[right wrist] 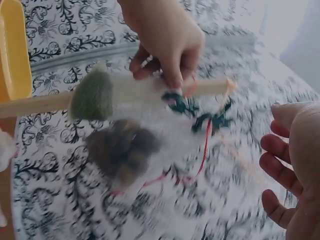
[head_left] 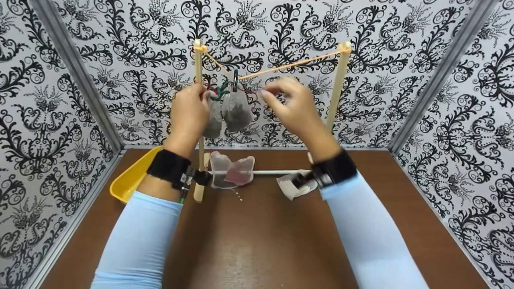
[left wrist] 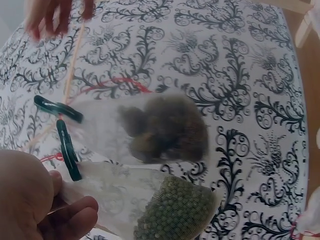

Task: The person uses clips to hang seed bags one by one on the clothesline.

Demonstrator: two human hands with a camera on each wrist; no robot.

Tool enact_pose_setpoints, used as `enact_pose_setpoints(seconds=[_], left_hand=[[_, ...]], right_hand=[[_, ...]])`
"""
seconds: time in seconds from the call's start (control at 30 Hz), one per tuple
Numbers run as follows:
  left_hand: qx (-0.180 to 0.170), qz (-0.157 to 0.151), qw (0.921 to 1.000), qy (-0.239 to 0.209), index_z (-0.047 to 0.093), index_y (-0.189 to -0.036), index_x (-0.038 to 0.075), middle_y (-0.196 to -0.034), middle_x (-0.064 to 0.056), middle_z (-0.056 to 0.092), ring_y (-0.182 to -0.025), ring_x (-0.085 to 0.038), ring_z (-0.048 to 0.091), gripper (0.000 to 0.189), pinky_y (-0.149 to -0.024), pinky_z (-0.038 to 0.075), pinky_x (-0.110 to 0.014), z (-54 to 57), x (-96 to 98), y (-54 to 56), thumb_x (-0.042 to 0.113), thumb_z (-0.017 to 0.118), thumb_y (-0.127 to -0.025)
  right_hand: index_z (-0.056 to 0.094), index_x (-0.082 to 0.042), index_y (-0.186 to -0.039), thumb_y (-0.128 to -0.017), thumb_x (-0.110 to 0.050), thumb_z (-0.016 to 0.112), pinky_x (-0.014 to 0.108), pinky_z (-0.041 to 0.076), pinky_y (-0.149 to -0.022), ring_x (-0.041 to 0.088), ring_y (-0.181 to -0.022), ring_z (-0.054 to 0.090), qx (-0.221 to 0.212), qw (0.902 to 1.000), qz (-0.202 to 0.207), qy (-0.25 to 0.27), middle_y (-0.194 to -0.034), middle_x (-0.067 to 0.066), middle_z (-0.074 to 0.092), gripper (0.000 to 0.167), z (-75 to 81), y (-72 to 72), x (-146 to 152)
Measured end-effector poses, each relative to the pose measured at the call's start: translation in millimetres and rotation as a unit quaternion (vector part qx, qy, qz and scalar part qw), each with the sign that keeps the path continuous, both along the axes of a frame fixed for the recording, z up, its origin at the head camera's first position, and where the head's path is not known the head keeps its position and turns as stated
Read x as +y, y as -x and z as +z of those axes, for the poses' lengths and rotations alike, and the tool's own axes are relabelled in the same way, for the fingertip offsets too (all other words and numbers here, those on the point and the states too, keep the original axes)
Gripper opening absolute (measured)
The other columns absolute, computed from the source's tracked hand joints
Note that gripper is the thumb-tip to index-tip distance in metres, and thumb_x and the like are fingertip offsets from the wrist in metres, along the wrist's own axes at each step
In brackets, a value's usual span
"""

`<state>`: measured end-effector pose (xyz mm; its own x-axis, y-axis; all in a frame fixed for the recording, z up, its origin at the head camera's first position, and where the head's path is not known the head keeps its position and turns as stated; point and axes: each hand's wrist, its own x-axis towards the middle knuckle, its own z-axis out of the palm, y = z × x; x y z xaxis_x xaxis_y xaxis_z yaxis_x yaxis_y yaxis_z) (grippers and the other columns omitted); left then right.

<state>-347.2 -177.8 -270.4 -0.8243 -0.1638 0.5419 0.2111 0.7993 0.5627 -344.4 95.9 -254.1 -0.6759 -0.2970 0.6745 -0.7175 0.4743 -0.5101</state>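
Note:
My left hand (head_left: 188, 110) pinches the top of a sheer bag of small green beans (left wrist: 175, 212), beside a green clothespin (left wrist: 69, 150) gripping that bag's top edge. Next to it hangs a second sheer bag (left wrist: 165, 130) holding dark, rounded lumps. Another green clothespin (left wrist: 57, 108) fastens this one to an orange cord (head_left: 289, 66), which sags under the load. Red string trails from the bags. Off to the right of them, my right hand (head_left: 291, 104) is raised, holding nothing, its fingers loosely bent and apart from the bags.
The cord runs between a left wooden post (head_left: 198, 66) and a right wooden post (head_left: 339, 84). On the brown table lie a pinkish mesh bag (head_left: 233, 172), a whitish bag (head_left: 295, 186) and a white rod (head_left: 269, 172). A yellow tray (head_left: 120, 182) stands at the left.

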Motion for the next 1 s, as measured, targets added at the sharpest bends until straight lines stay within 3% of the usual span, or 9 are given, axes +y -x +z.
enact_pose_setpoints(seconds=[0.13,0.23,0.33,0.43,0.53,0.63,0.73,0.83,1.0], left_hand=[[-0.004,-0.002,1.0,-0.009,0.076,-0.122,0.003,-0.125,-0.019,0.08,-0.11,-0.039,0.076,0.022,-0.096,0.066,-0.05,-4.9,1.2,-0.6,0.02,0.063,-0.117],[-0.003,0.002,0.9999,-0.015,0.076,-0.123,0.004,-0.127,-0.018,0.08,-0.111,-0.039,0.076,0.022,-0.097,0.066,-0.05,-2.9,0.7,-3.7,0.02,0.063,-0.117],[0.003,0.003,0.9997,-0.026,0.076,-0.125,0.004,-0.129,-0.018,0.08,-0.112,-0.037,0.075,0.022,-0.099,0.066,-0.047,2.8,0.2,-7.4,0.019,0.064,-0.117],[0.019,0.001,0.9992,-0.034,0.077,-0.127,0.003,-0.13,-0.018,0.08,-0.114,-0.037,0.076,0.022,-0.101,0.066,-0.046,9.7,1.3,-9.5,0.018,0.064,-0.117],[0.038,-0.002,0.9984,-0.042,0.077,-0.128,0.002,-0.13,-0.019,0.08,-0.114,-0.037,0.077,0.023,-0.103,0.067,-0.045,17.1,3.6,-9.4,0.017,0.065,-0.116],[0.054,-0.005,0.9976,-0.042,0.077,-0.126,0.002,-0.129,-0.018,0.081,-0.116,-0.036,0.077,0.021,-0.104,0.066,-0.044,24.3,5.5,-8.8,0.017,0.066,-0.116],[0.059,-0.008,0.9973,-0.042,0.078,-0.125,0.003,-0.128,-0.017,0.081,-0.115,-0.035,0.077,0.02,-0.102,0.067,-0.043,28.2,7.5,-7.0,0.017,0.066,-0.115],[0.057,-0.014,0.997,-0.05,0.078,-0.125,0.003,-0.127,-0.015,0.081,-0.112,-0.033,0.077,0.021,-0.098,0.067,-0.041,29.4,8.7,-4.3,0.017,0.065,-0.116],[0.051,-0.017,0.9967,-0.061,0.077,-0.128,0.004,-0.129,-0.015,0.081,-0.111,-0.031,0.077,0.024,-0.095,0.068,-0.039,30.1,6.6,-0.4,0.02,0.064,-0.117]], right_hand=[[0.083,-0.007,-0.12,-0.109,-0.025,0.077,0.041,0.061,-0.1,0.02,-0.106,0.073,-0.013,0.999,-0.024,0.034,-0.115,0.008,0.083,0.022,-34.1,-0.7,30.9],[0.082,-0.007,-0.12,-0.109,-0.026,0.077,0.038,0.061,-0.094,0.019,-0.1,0.072,-0.027,0.999,-0.027,0.025,-0.112,0.008,0.083,0.022,-40.7,0.2,35.3],[0.082,-0.007,-0.122,-0.11,-0.029,0.075,0.033,0.062,-0.095,0.022,-0.105,0.074,-0.015,0.9997,-0.019,-0.01,-0.117,0.008,0.083,0.026,-26.9,-0.5,24.4],[0.079,-0.008,-0.129,-0.11,-0.036,0.074,0.034,0.059,-0.113,0.027,-0.124,0.073,0.02,0.9978,-0.014,-0.061,-0.132,0.008,0.08,0.035,-0.9,-0.9,4.0],[0.072,-0.011,-0.145,-0.108,-0.05,0.073,0.037,0.046,-0.131,0.028,-0.146,0.063,0.04,0.9893,-0.025,-0.138,-0.153,0.008,0.072,0.053,27.7,1.2,-22.4],[0.061,-0.019,-0.161,-0.105,-0.064,0.069,0.038,0.035,-0.14,0.024,-0.16,0.051,0.012,0.9739,-0.051,-0.221,-0.168,0.002,0.06,0.073,53.2,3.9,-49.2],[0.057,-0.021,-0.165,-0.105,-0.062,0.069,0.033,0.038,-0.137,0.02,-0.158,0.053,-0.032,0.9611,-0.067,-0.266,-0.168,0.0,0.061,0.074,69.2,8.9,-68.2],[0.062,-0.019,-0.161,-0.106,-0.051,0.074,0.029,0.046,-0.13,0.019,-0.149,0.06,-0.069,0.9616,-0.067,-0.257,-0.157,0.0,0.069,0.065,75.6,14.5,-76.4],[0.068,-0.014,-0.154,-0.106,-0.036,0.079,0.023,0.054,-0.119,0.014,-0.131,0.068,-0.126,0.973,-0.052,-0.186,-0.142,0.001,0.076,0.054,76.6,21.7,-79.6]])
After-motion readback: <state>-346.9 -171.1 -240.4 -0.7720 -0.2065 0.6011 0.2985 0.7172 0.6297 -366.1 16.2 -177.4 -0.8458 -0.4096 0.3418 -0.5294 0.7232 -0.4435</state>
